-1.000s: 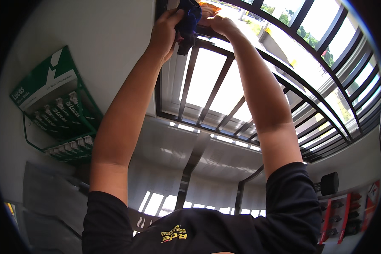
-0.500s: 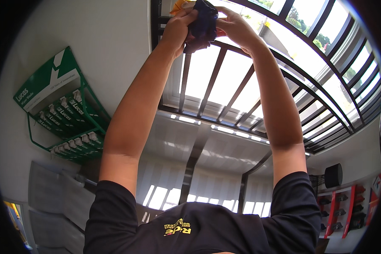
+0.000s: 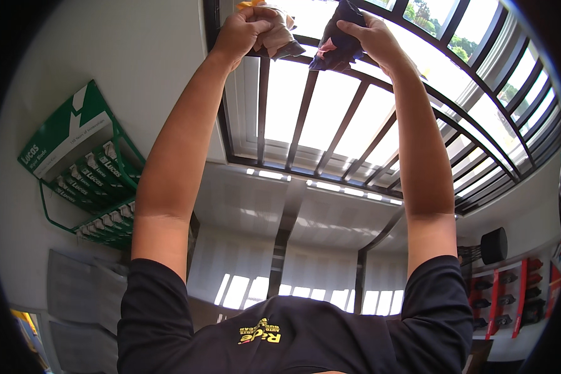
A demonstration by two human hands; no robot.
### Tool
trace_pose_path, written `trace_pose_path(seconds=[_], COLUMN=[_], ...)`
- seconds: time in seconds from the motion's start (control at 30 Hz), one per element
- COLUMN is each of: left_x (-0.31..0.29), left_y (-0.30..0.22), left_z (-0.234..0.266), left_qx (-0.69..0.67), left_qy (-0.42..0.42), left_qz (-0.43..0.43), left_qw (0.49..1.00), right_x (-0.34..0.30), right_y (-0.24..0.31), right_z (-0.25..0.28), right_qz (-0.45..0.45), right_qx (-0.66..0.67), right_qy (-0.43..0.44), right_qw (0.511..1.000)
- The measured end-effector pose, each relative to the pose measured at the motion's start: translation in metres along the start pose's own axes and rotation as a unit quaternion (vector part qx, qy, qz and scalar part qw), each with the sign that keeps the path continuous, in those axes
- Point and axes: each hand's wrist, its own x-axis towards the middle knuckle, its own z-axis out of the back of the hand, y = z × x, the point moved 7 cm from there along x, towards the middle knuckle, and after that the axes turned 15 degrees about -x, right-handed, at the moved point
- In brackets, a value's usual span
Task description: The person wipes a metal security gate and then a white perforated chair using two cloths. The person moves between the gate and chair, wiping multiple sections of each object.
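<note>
Head view. Both bundles were in hand, one to each grip, and lay apart with a gap of bright window between them; neither was set down. Judged from that, picking up and parting were done, while laying them out or putting them away was not.

Left grip (image 3: 246,31): closed, thumb pressed over bent fingers, pinching a crumpled tan bundle (image 3: 274,40). This hung out to the right of the grip, its lower end dark. An orange-yellow piece (image 3: 249,4) showed just above the knuckles; with glare and the frame's edge there, could not tell whether it belonged to the bundle.

Right grip (image 3: 377,40): closed too, thumb laid across the near face of a dark bundle (image 3: 343,50), which slanted down and left from the fingers. A pink patch (image 3: 326,48) showed on it, left of and below the thumb.

Behind and below both grips ran black window bars (image 3: 302,118). Well left of the left grip, lower down, a green display rack (image 3: 68,134) was on the wall.
</note>
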Motion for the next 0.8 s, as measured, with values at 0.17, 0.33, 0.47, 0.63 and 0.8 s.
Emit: trace_pose_path(seconds=[0.17,0.33,0.47,0.63,0.8], left_x=[0.002,0.028,0.008,-0.13,-0.302], left_y=[-0.036,-0.025,-0.022,0.057,0.225], left_z=[-0.046,-0.046,-0.035,0.01,0.093], left_qx=[0.176,0.587,0.539,-0.276,0.042], left_qy=[0.083,-0.026,-0.165,-0.028,0.06], left_qz=[-0.123,-0.122,-0.111,-0.008,0.395], left_qw=[0.973,0.8,0.818,0.961,0.916], right_x=[0.01,0.013,-0.005,-0.002,-0.004], right_y=[-0.015,-0.045,-0.028,-0.037,-0.026], right_z=[0.014,-0.019,-0.036,-0.037,-0.038], right_qz=[0.051,0.036,-0.002,-0.009,0.06], right_qx=[-0.239,-0.373,-0.403,-0.405,-0.408], right_qy=[-0.242,-0.272,-0.253,-0.231,-0.325], right_qw=[0.939,0.887,0.88,0.885,0.851])
